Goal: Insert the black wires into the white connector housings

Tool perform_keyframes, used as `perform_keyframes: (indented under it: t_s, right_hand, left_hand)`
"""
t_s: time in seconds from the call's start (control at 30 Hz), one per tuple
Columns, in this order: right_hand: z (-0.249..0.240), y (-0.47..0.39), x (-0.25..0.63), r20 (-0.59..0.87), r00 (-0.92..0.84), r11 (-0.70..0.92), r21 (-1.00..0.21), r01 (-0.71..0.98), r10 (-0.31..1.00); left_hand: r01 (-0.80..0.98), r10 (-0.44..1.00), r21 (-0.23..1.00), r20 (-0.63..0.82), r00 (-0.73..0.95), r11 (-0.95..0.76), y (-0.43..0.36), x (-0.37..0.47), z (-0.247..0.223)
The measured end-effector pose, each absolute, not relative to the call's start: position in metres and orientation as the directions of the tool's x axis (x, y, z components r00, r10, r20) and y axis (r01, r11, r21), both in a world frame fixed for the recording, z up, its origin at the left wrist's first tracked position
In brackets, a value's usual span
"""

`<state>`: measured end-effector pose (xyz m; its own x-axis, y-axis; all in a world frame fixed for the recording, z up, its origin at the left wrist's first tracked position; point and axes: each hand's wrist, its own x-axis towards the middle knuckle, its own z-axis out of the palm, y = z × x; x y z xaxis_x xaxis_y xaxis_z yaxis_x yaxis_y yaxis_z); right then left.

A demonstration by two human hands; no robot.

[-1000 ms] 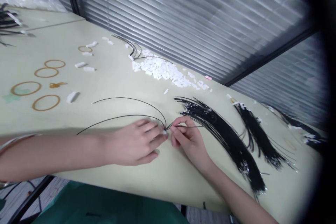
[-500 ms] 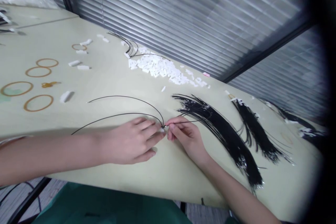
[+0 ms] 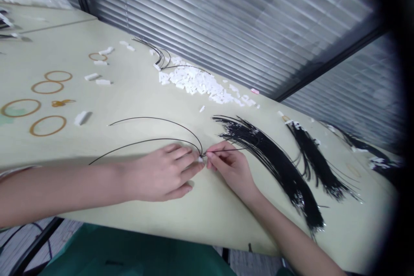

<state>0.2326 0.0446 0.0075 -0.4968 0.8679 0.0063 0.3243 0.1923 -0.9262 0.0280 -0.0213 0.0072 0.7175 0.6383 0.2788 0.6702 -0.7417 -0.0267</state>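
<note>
My left hand (image 3: 171,172) lies palm down on the table, its fingertips closed on a small white connector (image 3: 200,159). Two thin black wires (image 3: 155,118) curve away from the connector to the left, over the back of that hand. Pinched between the thumb and forefinger of my right hand (image 3: 230,164) is another black wire (image 3: 237,149), whose tip meets the connector. The fingertips of the two hands almost touch. Right of them lies a thick bundle of black wires (image 3: 274,159) with bare metal ends.
A pile of white connectors (image 3: 197,81) lies near the blinds. Tan rubber bands (image 3: 48,126) and loose white pieces (image 3: 80,118) are at the left. A second black bundle (image 3: 313,159) is at the right, with more wires beyond. The table's front edge (image 3: 145,233) runs below my hands.
</note>
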Motion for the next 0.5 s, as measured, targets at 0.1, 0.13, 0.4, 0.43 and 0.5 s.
perform_keyframes:
  t_s: [0.1,0.13,0.4,0.43,0.5]
  right_hand:
    - [0.0079,0.0425,0.2317,0.005,-0.467,0.195,-0.913,0.359,0.884]
    - [0.0074,0.0417,0.2315,-0.004,-0.462,0.183,-0.915,0.359,0.887]
    - [0.002,0.041,0.2312,-0.052,-0.441,0.126,-0.922,0.365,0.896]
    - [0.002,0.0412,0.231,-0.049,-0.439,0.13,-0.92,0.369,0.897]
    - [0.0023,0.0414,0.2305,-0.038,-0.436,0.146,-0.913,0.381,0.899]
  left_hand:
    - [0.671,0.639,-0.014,0.288,0.713,-0.742,-0.0214,0.0279,0.0071]
    - [0.671,0.64,-0.009,0.29,0.711,-0.741,-0.0213,0.028,0.007]
    - [0.669,0.633,-0.018,0.303,0.712,-0.743,-0.0209,0.0277,0.0048]
    - [0.67,0.634,-0.018,0.303,0.711,-0.742,-0.0208,0.0277,0.0045]
    - [0.67,0.635,-0.015,0.302,0.711,-0.742,-0.0205,0.0278,0.0044]
